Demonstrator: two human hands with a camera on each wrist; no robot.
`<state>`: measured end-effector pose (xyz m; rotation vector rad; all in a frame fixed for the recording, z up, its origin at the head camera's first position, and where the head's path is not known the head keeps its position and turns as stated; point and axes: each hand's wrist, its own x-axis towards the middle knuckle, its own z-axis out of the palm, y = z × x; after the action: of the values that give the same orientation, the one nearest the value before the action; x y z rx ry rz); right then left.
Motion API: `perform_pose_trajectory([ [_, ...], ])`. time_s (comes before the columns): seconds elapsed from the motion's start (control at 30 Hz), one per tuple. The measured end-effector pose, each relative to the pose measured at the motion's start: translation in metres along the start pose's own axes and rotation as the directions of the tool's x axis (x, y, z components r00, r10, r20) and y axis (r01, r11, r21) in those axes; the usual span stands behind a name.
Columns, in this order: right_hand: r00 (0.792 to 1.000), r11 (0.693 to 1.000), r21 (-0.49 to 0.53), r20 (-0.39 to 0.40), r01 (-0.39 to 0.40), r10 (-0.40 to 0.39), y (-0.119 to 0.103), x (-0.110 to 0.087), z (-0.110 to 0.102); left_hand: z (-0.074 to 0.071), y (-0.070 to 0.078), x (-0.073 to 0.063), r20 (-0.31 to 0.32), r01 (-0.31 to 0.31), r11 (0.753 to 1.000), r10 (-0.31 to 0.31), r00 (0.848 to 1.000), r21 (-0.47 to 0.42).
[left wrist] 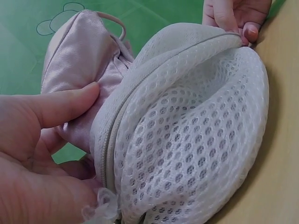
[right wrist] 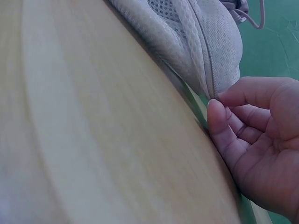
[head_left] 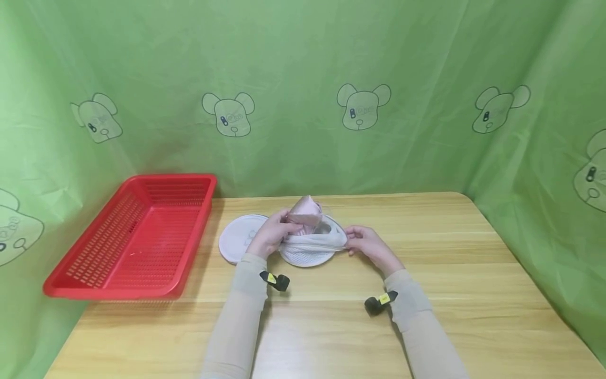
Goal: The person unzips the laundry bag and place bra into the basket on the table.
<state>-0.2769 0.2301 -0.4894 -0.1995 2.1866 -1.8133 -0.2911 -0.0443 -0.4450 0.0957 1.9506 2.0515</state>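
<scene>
A white mesh laundry bag (head_left: 307, 256) lies on the table with its zipped mouth gaping. A pale pink satin bra (head_left: 306, 213) with a thin strap sticks up at that mouth, its lower part hidden behind the bag's edge. My left hand (head_left: 273, 231) grips the bra, the thumb (left wrist: 77, 100) pressed on the satin and the other fingers partly hidden beneath. At the bag's right end, my right hand (head_left: 371, 247) pinches the zipper edge between thumb and forefinger. In the left wrist view, the honeycomb mesh (left wrist: 187, 140) bulges towards the camera.
A flat round white piece (head_left: 234, 239) with a faint print lies left of the bag, partly behind my left hand. Farther left stands a red plastic basket (head_left: 193, 247). Green bear-printed curtains (head_left: 293, 147) close off the wooden table (head_left: 473, 295) at the back and sides.
</scene>
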Motion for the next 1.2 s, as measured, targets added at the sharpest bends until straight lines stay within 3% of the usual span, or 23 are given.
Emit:
perform_pose_trajectory([
  [0.17, 1.000, 1.000, 0.005, 0.005, -0.001, 0.001, 0.000, 0.000, 0.000, 0.000, 0.005, -0.003, -0.022, -0.022, 1.000, 0.022, 1.000, 0.018],
  [0.57, 1.000, 1.000, 0.016, 0.007, -0.002, 0.002, -0.004, -0.002, 0.001, -0.001, 0.016, -0.008, -0.092, -0.069, 0.995, 0.062, 0.994, -0.077],
  [1.2, 1.000, 1.000, 0.019, 0.009, -0.010, 0.010, -0.005, -0.003, 0.001, -0.007, 0.029, -0.014, -0.110, -0.165, 0.974, 0.149, 0.983, -0.157],
])
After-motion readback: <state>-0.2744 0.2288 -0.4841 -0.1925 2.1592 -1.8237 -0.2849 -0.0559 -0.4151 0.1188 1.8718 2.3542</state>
